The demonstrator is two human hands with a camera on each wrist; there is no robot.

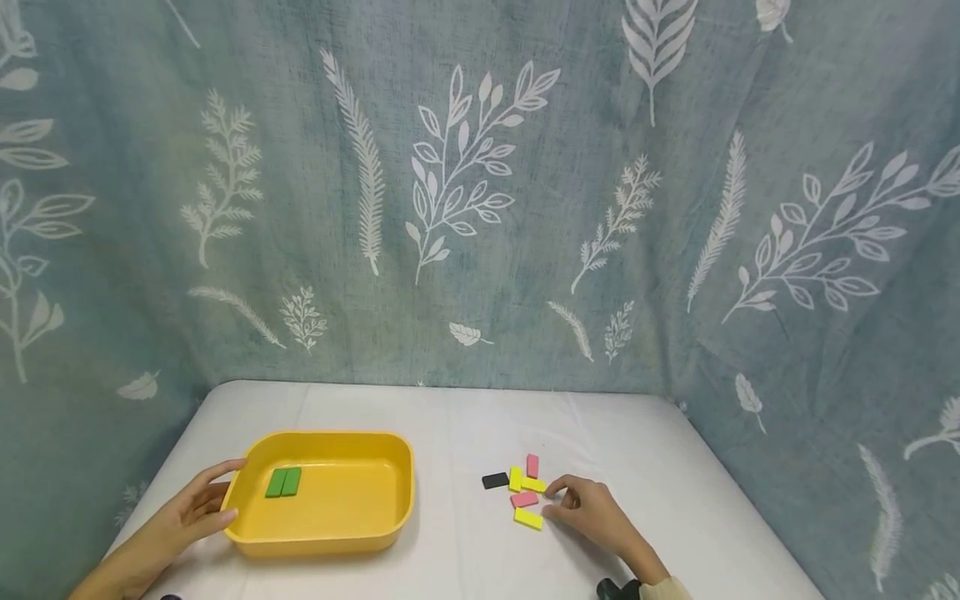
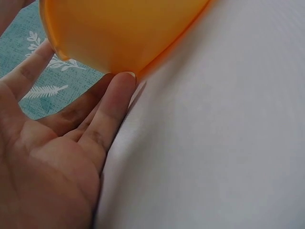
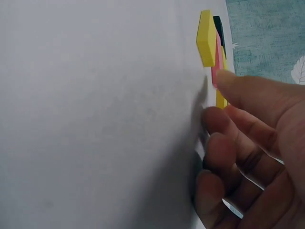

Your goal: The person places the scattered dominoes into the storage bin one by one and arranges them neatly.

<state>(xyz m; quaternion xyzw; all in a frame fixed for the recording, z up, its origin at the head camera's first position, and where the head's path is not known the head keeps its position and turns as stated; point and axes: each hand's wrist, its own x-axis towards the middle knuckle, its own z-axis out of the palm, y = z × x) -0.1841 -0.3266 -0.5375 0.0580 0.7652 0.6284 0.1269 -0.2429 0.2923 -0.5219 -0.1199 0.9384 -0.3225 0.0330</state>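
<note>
My left hand [image 1: 187,512] touches the left end of a yellow tray [image 1: 322,546], with the fingers spread along its rim and wall. In the left wrist view, fingertips [image 2: 125,83] rest against the tray's wall. On the right, my right hand [image 1: 592,508] hovers close beside small loose blocks, thumb and forefinger apart. Its forefinger is nearest a yellow block [image 1: 534,484]; I cannot tell if they touch. Around that lie another yellow block [image 1: 515,478], a pink block [image 1: 532,465], a second pink block [image 1: 524,499], a black block [image 1: 495,481] and a near yellow block [image 1: 528,519].
Two green blocks [image 1: 283,482] lie side by side in the tray, toward its left. A white cloth [image 1: 457,467] covers the table. Leaf-patterned blue-green fabric [image 1: 510,275] hangs behind and at the sides. A dark object [image 1: 618,590] shows beneath the right wrist.
</note>
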